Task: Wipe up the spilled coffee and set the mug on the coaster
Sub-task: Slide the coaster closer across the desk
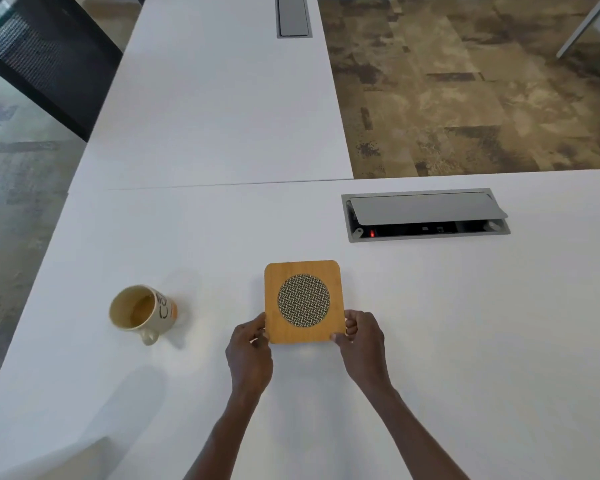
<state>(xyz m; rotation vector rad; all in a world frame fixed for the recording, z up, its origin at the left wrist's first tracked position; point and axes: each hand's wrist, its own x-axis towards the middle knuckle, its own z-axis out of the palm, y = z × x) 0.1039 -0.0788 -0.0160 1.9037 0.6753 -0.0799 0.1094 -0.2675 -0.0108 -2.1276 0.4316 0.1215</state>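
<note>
A square bamboo coaster (pixel 304 271) with a round woven insert lies on the white table (pixel 465 341). My left hand (pixel 250 355) grips its near left corner and my right hand (pixel 361 344) grips its near right corner. A cream mug (pixel 142 311) with dark lettering and an orange band stands upright to the left of the coaster, apart from both hands, its handle toward me. Its inside looks coffee-stained. I see no spilled coffee or cloth on the table.
An open grey cable hatch (pixel 426 214) with a red light sits in the table behind and right of the coaster. A second white table (pixel 205 116) with a closed hatch (pixel 293 15) extends away. A black mesh chair (pixel 45 60) stands far left. Patterned floor beyond.
</note>
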